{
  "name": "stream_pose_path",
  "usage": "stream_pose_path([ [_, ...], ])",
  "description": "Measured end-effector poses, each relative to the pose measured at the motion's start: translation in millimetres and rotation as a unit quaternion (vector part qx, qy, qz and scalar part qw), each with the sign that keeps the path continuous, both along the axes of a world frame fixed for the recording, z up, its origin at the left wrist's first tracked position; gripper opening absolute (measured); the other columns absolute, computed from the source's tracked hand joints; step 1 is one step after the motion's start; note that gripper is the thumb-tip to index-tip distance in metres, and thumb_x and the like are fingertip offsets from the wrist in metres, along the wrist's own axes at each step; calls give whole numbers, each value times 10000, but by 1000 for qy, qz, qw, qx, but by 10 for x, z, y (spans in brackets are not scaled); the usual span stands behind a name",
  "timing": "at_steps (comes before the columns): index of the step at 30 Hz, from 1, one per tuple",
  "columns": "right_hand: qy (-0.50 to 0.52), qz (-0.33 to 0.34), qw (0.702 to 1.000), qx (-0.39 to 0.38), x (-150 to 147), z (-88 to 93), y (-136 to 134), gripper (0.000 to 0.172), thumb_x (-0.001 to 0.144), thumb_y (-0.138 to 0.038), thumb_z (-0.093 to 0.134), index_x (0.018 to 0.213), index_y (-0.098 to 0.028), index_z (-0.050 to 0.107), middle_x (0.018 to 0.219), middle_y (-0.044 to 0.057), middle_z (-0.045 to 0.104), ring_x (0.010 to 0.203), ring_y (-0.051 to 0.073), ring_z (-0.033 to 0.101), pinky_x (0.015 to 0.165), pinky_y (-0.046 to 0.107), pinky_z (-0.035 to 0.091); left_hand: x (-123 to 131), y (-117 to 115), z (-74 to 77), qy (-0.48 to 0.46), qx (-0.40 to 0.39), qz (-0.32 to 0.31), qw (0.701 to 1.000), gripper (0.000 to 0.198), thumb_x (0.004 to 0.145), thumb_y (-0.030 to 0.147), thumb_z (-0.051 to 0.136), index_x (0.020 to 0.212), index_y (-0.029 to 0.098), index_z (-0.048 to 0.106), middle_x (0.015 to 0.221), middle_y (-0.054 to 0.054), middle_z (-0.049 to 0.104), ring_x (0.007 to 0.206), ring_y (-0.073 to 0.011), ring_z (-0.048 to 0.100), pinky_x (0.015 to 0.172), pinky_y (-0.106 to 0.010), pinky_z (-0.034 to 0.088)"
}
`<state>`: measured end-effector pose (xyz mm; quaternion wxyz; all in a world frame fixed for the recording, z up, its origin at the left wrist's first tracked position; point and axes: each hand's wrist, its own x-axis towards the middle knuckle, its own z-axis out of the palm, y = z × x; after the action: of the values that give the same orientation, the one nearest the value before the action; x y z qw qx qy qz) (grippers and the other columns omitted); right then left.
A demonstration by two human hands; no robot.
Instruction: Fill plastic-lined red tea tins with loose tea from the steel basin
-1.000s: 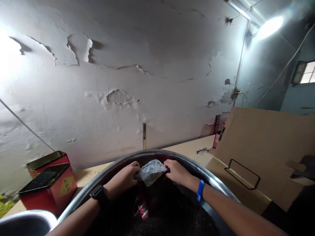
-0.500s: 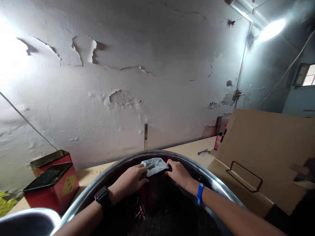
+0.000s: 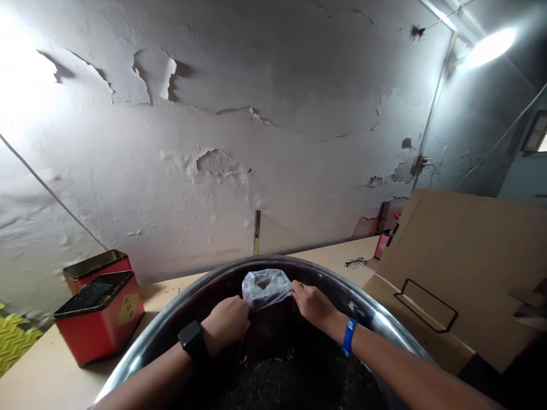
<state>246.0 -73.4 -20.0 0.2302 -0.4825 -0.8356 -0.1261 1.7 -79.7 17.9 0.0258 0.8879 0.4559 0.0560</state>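
the left hand (image 3: 225, 323), clenched, and the right hand (image 3: 315, 306), its fingers pinching, grip opposite sides of a clear crinkled plastic bag (image 3: 265, 287), held open-mouthed inside a wide round steel basin (image 3: 171, 310), just below its far rim, above a heap of dark crumbly loose leaves (image 3: 277, 381).

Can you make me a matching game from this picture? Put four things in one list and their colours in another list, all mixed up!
Things:
1. Wristband
2. Watch
3. Tin
4. Bag

Colours:
A. Red
B. See-through
C. Blue
D. Black

Right pairs: 1-C, 2-D, 3-A, 4-B
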Motion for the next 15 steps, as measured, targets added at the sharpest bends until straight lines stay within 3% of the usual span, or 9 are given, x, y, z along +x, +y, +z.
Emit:
stream_pose_path([
  [2,-2,28,999,21,33,7,6,152,886,-158,319,847,-151,466,743,62,579,646,155,562,568,255,379,-115,180,-79,-75,-77,22,994,155,698,185,489,669,129,631,734,-120,645,705,-246,602,659,-330,434],
  [4,-10,70,997,33,69,22,17,97,847,-130,370,829,-160,461,742,49,567,639,142,545,575,249,385,-215,380,-128,-144,-130,87,977,175,710,198,477,594,133,591,631,-95,615,615,-217,580,597,-307,422],
  [6,-21,120,992,34,101,23,26,90,797,-93,414,806,-172,454,736,29,551,635,127,523,582,238,387,-275,524,-147,-197,-158,117,960,242,778,240,413,660,129,593,654,-83,613,593,-186,571,565,-279,420],
  [8,-26,159,986,41,124,-5,29,118,775,-66,421,793,-180,445,734,19,540,637,117,503,584,229,386,-281,577,-154,-297,-212,124,923,305,831,329,373,770,127,594,700,-70,613,595,-163,564,543,-256,419],
  [11,-22,167,982,88,128,-103,13,128,776,-50,403,782,-175,432,724,29,531,643,122,495,583,231,381,-205,542,-190,-456,-263,153,836,307,814,408,447,797,127,571,658,-31,573,571,-132,520,513,-223,391],
  [15,-59,164,976,132,83,-270,-15,121,799,-83,390,726,-173,427,635,25,506,566,130,464,535,249,346,-88,519,-281,-510,-271,214,788,237,802,334,508,705,120,532,558,18,480,473,-79,396,459,-198,307],
])
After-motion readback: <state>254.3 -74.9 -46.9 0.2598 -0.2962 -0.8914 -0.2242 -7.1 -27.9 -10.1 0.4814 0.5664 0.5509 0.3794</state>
